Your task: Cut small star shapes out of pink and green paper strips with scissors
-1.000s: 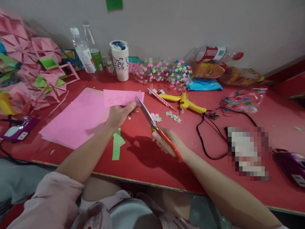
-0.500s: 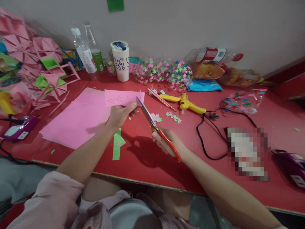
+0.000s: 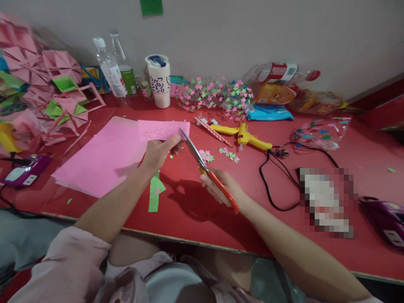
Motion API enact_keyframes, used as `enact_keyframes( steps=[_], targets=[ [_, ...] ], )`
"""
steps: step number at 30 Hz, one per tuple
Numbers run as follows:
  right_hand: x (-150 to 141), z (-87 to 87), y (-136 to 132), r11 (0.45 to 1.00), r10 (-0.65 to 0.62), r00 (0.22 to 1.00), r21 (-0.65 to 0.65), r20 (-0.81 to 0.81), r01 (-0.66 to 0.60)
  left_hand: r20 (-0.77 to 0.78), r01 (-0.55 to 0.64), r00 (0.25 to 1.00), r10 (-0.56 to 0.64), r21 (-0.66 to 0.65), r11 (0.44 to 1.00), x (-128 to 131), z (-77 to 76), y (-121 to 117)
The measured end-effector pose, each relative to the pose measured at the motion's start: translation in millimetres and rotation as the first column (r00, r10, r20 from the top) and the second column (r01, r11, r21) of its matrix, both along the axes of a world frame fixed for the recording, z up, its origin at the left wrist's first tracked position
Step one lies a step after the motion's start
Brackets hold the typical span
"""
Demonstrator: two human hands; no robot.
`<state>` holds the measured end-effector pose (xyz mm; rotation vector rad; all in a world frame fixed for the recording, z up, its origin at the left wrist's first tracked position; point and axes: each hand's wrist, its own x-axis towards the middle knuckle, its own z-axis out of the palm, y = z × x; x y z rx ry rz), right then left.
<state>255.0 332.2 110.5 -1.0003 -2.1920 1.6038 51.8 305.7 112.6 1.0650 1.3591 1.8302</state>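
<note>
Since the earlier frame: next to no movement. The view has shifted very slightly; both hands, scissors and strip keep the same arrangement.

Nearest, pink sleeve [image 3: 67, 254] at lower left, below the edge of the red counter [image 3: 189, 227]. Right hand [image 3: 232, 186]: fingers curled round the orange handle of the scissors [image 3: 203, 165], which point up and to the left. Whether the blades are parted, cannot tell.

Green strip [image 3: 153, 200] lies flat on the counter, a pink scrap on it. Left hand [image 3: 157, 153]: narrow pinch, thumb on top, at the lower edge of the pink strip [image 3: 151, 125], toward its right end. Pencilled stars run along this strip; scissor tips at its right part, close to the thumb. Pink sheets [image 3: 104, 155] lie to the left, partly under the left forearm.

Small cut stars [image 3: 206, 155], pink and green, just beyond the scissors to the right. Farther: glue gun [image 3: 254, 139], yellow cutter [image 3: 225, 129] beside striped sticks [image 3: 214, 134].

Back, by the wall [image 3: 208, 38]: white cup [image 3: 160, 84] upright, clear bottle [image 3: 114, 78] to its left, star-covered clear object [image 3: 214, 97] to its right.
</note>
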Motion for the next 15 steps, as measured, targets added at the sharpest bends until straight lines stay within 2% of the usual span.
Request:
enact_keyframes(
  steps=[6, 10, 15],
  targets=[
    [-0.2, 4.0, 0.5, 1.000, -0.010, 1.000, -0.020, 0.011, 0.010, 0.035, 0.047, 0.998, -0.049, 0.048, 0.998, -2.9, -0.6, 0.3],
    [-0.8, 3.1, 2.3, 0.998, -0.004, 1.000, -0.067, -0.002, 0.003, 0.063, 0.003, 0.998, -0.006, 0.047, 0.999, -5.1, -2.2, 0.4],
    [-0.6, 0.2, 1.2, 0.982, -0.008, 1.000, -0.191, -0.014, 0.005, 0.030, -0.036, 0.999, 0.035, 0.028, 0.999, 4.1, -5.2, -0.5]
  ],
)
